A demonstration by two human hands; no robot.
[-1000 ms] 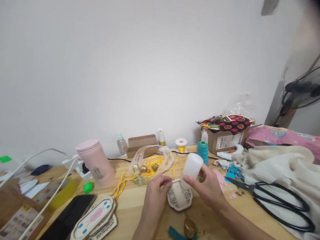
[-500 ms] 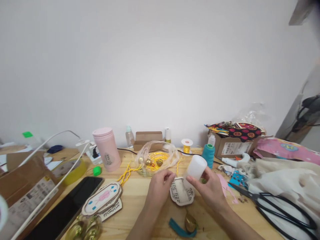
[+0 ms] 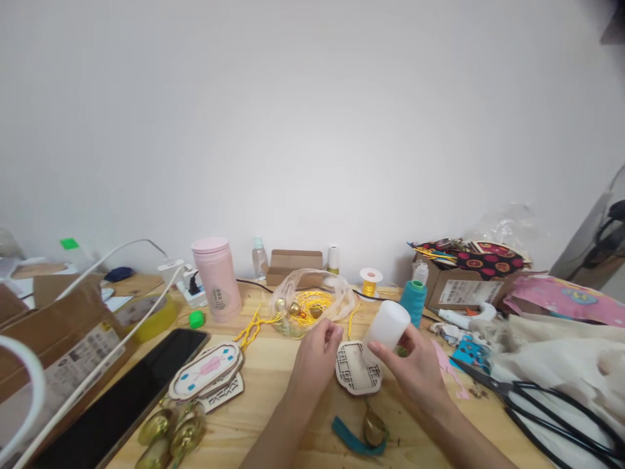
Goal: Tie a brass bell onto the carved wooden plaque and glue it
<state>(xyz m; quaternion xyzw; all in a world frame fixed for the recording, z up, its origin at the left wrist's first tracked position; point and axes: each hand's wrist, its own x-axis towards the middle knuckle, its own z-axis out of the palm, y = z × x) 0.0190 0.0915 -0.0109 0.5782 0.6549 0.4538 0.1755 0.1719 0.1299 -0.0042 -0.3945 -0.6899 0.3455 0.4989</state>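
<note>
My right hand (image 3: 415, 365) is wrapped round a white, translucent cylinder (image 3: 389, 324), tilted over the right edge of a wooden plaque with lattice cutouts (image 3: 359, 368). Left of that plaque, my left hand (image 3: 319, 352) is raised with thumb and fingers pressed together; whether anything small is between them is too small to tell. Below the plaque lie a gold bell (image 3: 374, 428) and a teal ribbon (image 3: 354, 438). A yellow cord (image 3: 351, 320) runs up from the plaque's top. Behind my left hand sits a clear plastic bag (image 3: 336, 284) with yellow cords and gold bells.
At left are a black phone (image 3: 127, 391), painted plaques (image 3: 208, 371), gold bells (image 3: 188, 430) and a pink cup (image 3: 218, 280). Teal thread (image 3: 413, 301) stands behind my right hand. Black scissors (image 3: 498, 385) and white cloth (image 3: 551, 352) lie at right, before a cardboard box (image 3: 466, 292).
The view has shifted, moving most objects slightly right and up in the picture. My right hand still holds the cylinder, and my left hand stays pinched beside the plaque.
</note>
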